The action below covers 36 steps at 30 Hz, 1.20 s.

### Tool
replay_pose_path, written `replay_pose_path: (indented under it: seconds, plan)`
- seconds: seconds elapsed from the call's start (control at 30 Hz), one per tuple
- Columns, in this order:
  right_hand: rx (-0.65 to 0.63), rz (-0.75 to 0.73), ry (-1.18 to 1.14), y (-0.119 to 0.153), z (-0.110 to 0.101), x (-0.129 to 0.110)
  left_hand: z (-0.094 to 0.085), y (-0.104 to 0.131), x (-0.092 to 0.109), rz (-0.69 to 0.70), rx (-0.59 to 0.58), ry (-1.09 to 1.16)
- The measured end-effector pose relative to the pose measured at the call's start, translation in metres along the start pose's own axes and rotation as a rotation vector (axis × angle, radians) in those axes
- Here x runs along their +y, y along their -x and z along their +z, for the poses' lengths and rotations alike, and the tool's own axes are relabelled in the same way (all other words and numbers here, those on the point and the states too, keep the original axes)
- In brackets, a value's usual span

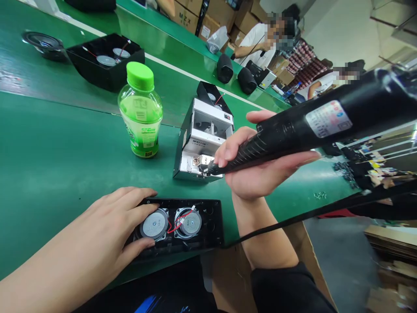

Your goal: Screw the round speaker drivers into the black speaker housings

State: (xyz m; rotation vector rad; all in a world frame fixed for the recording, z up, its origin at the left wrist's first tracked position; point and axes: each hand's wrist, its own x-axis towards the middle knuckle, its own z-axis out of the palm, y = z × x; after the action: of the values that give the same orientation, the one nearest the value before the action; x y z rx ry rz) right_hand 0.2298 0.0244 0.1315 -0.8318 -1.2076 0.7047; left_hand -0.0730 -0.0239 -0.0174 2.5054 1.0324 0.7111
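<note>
My right hand is closed around a black electric screwdriver, which has a white label on its side. Its tip points down and left, at the front of a silver and black screw feeder; whether the bit touches a screw there is too small to tell. Nearer me, a black speaker box lies with its open side up, showing two round grey speaker drivers joined by red wires. My left hand grips the left end of this box, thumb on the near side and fingers across the far edge.
A green-capped bottle stands left of the feeder. Farther off are another speaker box and a loose speaker. The screwdriver's black cable crosses at right. Two people sit across the green table.
</note>
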Motion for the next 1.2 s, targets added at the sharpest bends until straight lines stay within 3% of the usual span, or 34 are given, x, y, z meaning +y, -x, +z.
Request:
replay_pose_path:
  seconds: [0.23, 0.37, 0.47, 0.63, 0.9, 1.2]
  plan:
    - [-0.058, 0.065, 0.013, 0.007, 0.000, -0.028, 0.002, 0.002, -0.001, 0.014, -0.012, -0.011]
    - [0.039, -0.035, 0.048, 0.006, -0.001, -0.039, 0.004, 0.003, -0.003, 0.017, 0.005, -0.027]
    - [0.063, -0.112, 0.064, 0.003, -0.001, -0.032, 0.005, 0.003, -0.005, 0.014, 0.008, -0.030]
    - [0.026, -0.092, 0.062, 0.002, -0.003, -0.015, 0.003, 0.001, -0.001, -0.031, -0.011, -0.002]
    - [0.061, -0.148, 0.068, 0.002, -0.006, -0.013, 0.003, 0.002, -0.005, -0.050, -0.086, -0.016]
    - [0.029, -0.258, 0.101, 0.004, -0.026, 0.012, 0.009, 0.005, -0.014, -0.017, -0.056, -0.002]
